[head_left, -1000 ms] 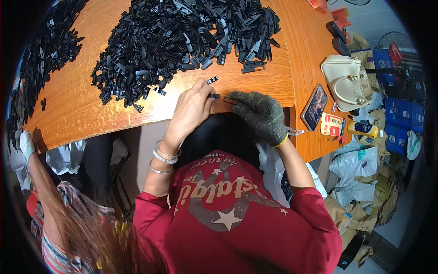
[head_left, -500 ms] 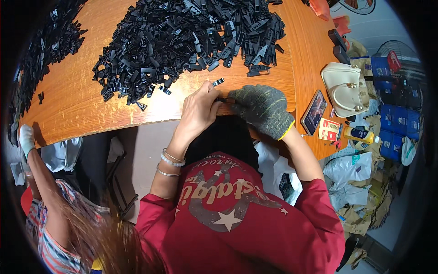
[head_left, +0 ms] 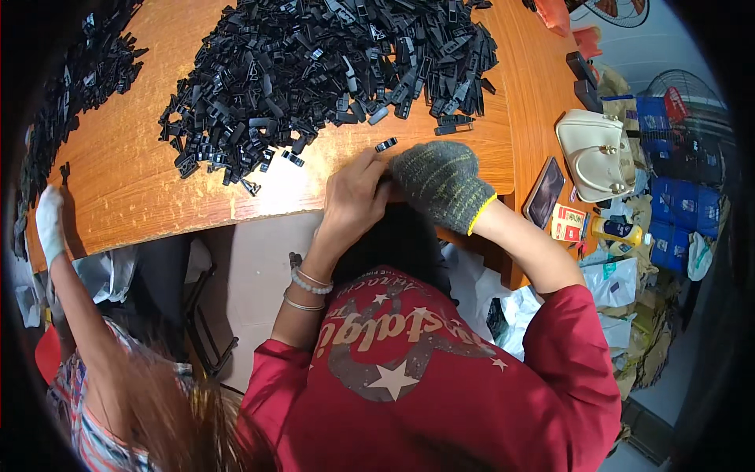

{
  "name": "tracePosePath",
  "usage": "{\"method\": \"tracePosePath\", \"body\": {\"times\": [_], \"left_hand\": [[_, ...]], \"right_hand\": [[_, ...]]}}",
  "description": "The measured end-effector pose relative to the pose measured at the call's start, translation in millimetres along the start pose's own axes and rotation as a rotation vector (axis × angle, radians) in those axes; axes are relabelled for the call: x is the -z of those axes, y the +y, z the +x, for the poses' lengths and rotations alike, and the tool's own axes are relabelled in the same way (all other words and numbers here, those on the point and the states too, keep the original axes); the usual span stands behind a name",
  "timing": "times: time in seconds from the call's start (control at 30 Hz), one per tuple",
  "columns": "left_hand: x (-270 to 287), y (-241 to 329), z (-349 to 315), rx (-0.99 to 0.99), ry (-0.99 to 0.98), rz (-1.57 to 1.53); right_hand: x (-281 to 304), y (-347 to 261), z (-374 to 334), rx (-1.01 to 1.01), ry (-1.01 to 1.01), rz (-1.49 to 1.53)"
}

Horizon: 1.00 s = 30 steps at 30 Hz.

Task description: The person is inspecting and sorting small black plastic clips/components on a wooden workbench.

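Note:
My bare left hand (head_left: 355, 191), with bracelets at the wrist, is closed at the table's near edge. Against its fingertips presses my right hand (head_left: 442, 179), in a dark grey knitted glove with a yellow cuff; its fingers are curled in. Between the two hands a small black plastic part (head_left: 386, 175) is pinched, mostly hidden by the fingers. Just beyond my left fingertips a loose black plastic clip (head_left: 386, 145) lies on the wood. A large heap of similar black clips (head_left: 314, 79) covers the table further off.
The brown wooden table (head_left: 141, 197) holds another black heap (head_left: 86, 71) at far left. A co-worker's white-gloved hand (head_left: 49, 220) rests at its left edge. To the right are a phone (head_left: 544, 193), a cream handbag (head_left: 595, 153), a yellow bottle (head_left: 620, 230) and piled packages (head_left: 613, 283).
My gloved hand has tipped and my right elbow has swung outward. The black part between my hands is more covered now. The co-worker's gloved hand has shifted slightly up; the phone screen has darkened.

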<state>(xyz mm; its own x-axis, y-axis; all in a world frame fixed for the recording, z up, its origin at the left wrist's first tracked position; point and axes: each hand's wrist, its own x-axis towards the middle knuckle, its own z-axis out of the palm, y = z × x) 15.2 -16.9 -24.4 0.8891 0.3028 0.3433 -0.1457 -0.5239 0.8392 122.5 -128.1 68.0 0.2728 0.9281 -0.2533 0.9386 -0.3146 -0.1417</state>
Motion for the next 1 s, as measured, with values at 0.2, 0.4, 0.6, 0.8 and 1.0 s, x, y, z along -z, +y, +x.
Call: {"method": "tracePosePath", "body": {"times": [0.2,0.4,0.6,0.8,1.0], "left_hand": [[-2,-1,-1,0.036,-0.027,0.015],[4,4,-2,-0.011,0.056,-0.036],[30,21,-8,0.458,-0.175,-0.887],[20,38,6,0.665,-0.263,-1.035],[-2,49,15,0.655,-0.283,-0.944]], "right_hand": [[-7,-4,2,-0.113,-0.045,-0.006],[-9,0,-15,-0.175,-0.005,0.063],[-22,1,-62,-0.223,0.467,0.723],[-16,-3,-75,-0.399,0.372,1.340],[-23,4,-89,-0.218,0.505,1.315]]}}
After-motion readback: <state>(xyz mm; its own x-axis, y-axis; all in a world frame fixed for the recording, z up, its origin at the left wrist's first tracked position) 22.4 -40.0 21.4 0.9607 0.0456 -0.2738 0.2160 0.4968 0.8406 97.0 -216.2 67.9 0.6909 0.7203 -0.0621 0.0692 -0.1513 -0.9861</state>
